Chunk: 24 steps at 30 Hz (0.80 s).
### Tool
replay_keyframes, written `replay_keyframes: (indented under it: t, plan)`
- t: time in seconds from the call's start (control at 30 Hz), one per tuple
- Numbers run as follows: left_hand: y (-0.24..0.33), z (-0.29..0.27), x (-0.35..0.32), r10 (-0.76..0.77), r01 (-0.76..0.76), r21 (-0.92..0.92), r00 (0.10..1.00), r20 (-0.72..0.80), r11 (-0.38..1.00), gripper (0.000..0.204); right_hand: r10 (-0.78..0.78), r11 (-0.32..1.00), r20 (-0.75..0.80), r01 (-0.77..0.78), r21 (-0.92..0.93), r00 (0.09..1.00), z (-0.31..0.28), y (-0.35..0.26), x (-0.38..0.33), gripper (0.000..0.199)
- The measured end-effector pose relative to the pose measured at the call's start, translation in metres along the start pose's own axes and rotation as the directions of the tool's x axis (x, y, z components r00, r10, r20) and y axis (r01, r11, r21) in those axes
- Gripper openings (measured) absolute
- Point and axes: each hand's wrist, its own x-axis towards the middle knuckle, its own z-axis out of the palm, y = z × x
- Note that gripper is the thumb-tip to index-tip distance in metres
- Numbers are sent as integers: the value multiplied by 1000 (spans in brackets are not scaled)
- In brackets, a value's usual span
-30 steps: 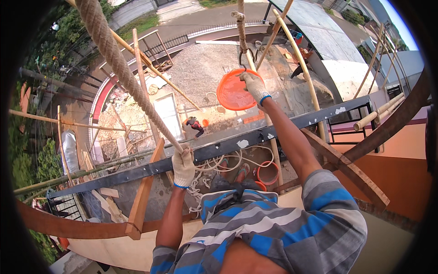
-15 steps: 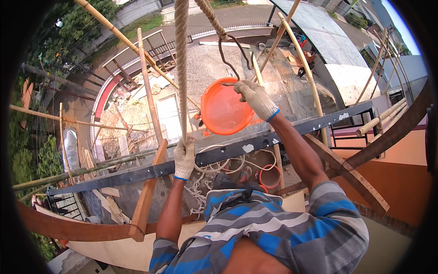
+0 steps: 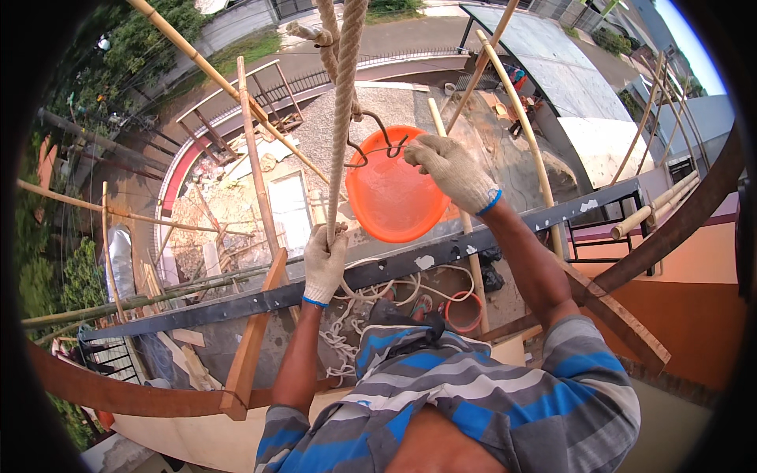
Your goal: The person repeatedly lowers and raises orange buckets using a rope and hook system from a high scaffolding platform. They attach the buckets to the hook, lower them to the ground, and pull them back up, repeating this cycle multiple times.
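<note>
My left hand (image 3: 325, 264), in a knitted work glove with a blue cuff, is closed round a thick pale rope (image 3: 345, 102) that runs upward. An S-shaped dark metal hook (image 3: 352, 150) hangs from the rope, overlapping the rim of an orange bucket (image 3: 398, 201). My right hand (image 3: 457, 172), gloved alike, pinches the bucket's thin wire handle at the rim, right beside the hook's bent end. Whether the hook has caught the handle I cannot tell. The bucket's open top faces me, beyond the dark beam; its inside looks wet and smeared.
A paint-chipped dark metal beam (image 3: 378, 272) crosses in front of me. Bamboo poles (image 3: 516, 102) and a wooden plank (image 3: 256, 335) stand around. By my feet lie coiled rope (image 3: 341, 347) and a second orange bucket (image 3: 464, 311). Rubble and gravel (image 3: 315, 118) cover the ground far below.
The hook has come down to the bucket's rim, next to my right hand. The upper rope has swung right. My left hand has risen slightly and moved right; the bucket has shifted a little right.
</note>
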Motion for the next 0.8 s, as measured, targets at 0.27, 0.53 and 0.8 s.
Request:
replay_keyframes:
  t: [0.27,0.53,0.8]
  plan:
    - [143,11,115,196,-227,236,970,146,945,51,-16,999,28,15,36,999,-4,-6,-5,31]
    - [157,34,132,-80,85,0,935,346,996,36,-19,999,18,18,37,1000,-2,21,-11,34]
    - [148,65,143,47,10,-337,986,162,941,25,76,996,-25,-78,-47,997,-8,3,-46,39]
